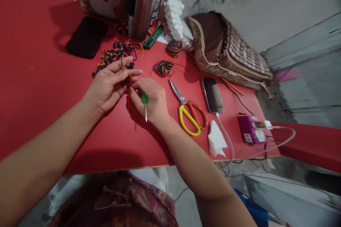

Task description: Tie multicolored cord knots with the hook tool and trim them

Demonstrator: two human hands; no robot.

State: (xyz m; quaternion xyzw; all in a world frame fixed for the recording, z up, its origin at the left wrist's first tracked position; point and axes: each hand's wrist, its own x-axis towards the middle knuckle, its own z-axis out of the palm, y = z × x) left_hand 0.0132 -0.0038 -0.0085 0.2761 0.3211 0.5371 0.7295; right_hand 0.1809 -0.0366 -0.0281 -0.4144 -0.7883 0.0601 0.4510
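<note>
My left hand [108, 87] is pinched on multicoloured yarn [130, 77], with a dark strand looped over its raised index finger. Close against it, my right hand [150, 95] grips a crochet hook [144, 98] with a green handle; a metal end sticks out below the fist. The working end is mostly hidden between the fingers. Just behind my left hand lies a knobbly strip of dark blue and orange yarn work [113, 56]. A small bundle of multicoloured yarn [163, 67] lies beyond my right hand, with a wound yarn ball [174, 46] behind it.
Scissors [183, 101] with yellow and red handles lie right of my hands, near a charging phone [212, 95] and crumpled white paper [216, 139]. A steel flask [145, 5], green cutter [153, 37], black phone [87, 37] and brown bag [210, 42] stand or lie farther back.
</note>
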